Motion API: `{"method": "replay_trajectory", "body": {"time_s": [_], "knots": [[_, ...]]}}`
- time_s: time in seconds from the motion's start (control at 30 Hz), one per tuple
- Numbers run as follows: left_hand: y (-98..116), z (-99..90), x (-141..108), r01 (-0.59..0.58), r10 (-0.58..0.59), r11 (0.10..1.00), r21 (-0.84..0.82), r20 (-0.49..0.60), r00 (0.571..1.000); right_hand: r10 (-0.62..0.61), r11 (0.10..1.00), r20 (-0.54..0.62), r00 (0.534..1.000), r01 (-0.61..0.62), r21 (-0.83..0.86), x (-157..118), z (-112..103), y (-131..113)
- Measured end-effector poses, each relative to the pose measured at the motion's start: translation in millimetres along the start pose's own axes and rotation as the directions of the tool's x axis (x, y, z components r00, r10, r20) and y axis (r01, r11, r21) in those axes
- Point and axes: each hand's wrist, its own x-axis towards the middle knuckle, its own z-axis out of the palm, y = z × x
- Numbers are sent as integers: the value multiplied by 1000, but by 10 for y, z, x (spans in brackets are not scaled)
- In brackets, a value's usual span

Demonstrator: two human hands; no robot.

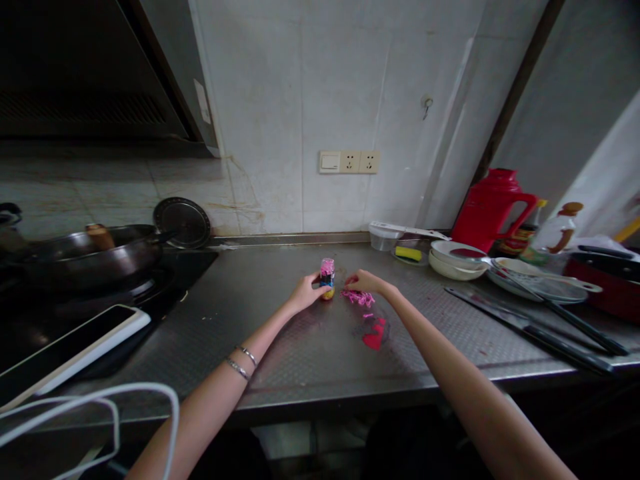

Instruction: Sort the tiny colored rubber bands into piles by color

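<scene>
My left hand point(307, 292) is closed around a small clear jar point(327, 268) standing upright on the steel counter. Pink pieces show in the jar's upper part, with a dark and blue band and something yellowish lower down. Just right of it, my right hand point(367, 281) pinches at the edge of a small heap of pink strips point(361, 299), its fingertips partly hidden. One loose pink strip point(369, 315) lies nearer to me. Below that, red flat pieces point(374, 335), one heart-shaped, rest on a damp-looking patch of the counter.
A wok point(95, 253) sits on the stove at left, beside a white-edged device point(75, 353) with a white cable point(173, 400). Rightward are a yellow sponge point(408, 254), bowls point(453, 267), a red thermos jug point(487, 210), a long knife point(565, 348) and bottles point(555, 233).
</scene>
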Motion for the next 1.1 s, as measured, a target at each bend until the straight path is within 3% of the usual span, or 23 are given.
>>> {"method": "replay_trajectory", "body": {"time_s": [0.17, 0.4, 0.83, 1.1], "knots": [[5, -2, -2, 11, -11, 1000, 3, 4, 1000, -40, 999, 107, 993, 40, 5, 24, -10, -1], [34, -8, -5, 14, -14, 1000, -6, 0, 1000, -79, 997, 97, 992, 78, 10, 8, -5, -27], [-23, 12, 3, 1, -1, 1000, 7, -4, 1000, -136, 991, -75, 988, 136, -4, -126, 98, -56], [-11, 8, 2, 19, -19, 1000, -6, -11, 1000, -50, 973, -217, 975, 97, 211, -221, 6, 35]]}}
